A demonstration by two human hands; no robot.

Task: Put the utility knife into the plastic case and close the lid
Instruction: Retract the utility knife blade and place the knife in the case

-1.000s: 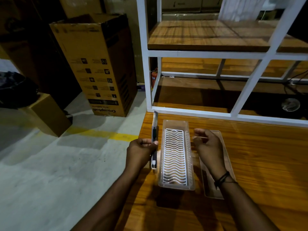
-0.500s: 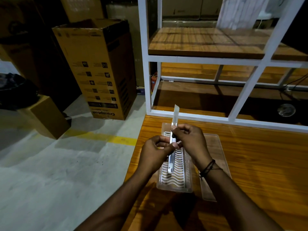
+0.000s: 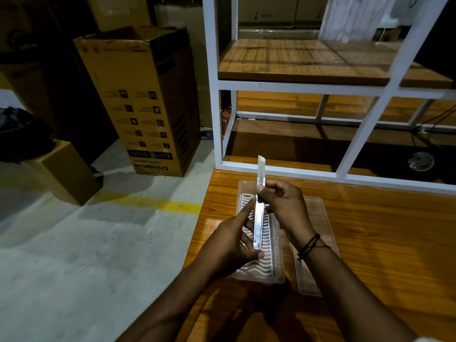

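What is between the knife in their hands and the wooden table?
In the head view, the open plastic case with its white wavy insert lies on the table, under the utility knife.

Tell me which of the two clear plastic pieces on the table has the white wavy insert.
The case base under the hands, left of the flat lid, which is plain and empty.

Both hands and the utility knife (image 3: 259, 213) block the plastic case (image 3: 276, 272); the lid (image 3: 318, 218) lies unobstructed just beside it.
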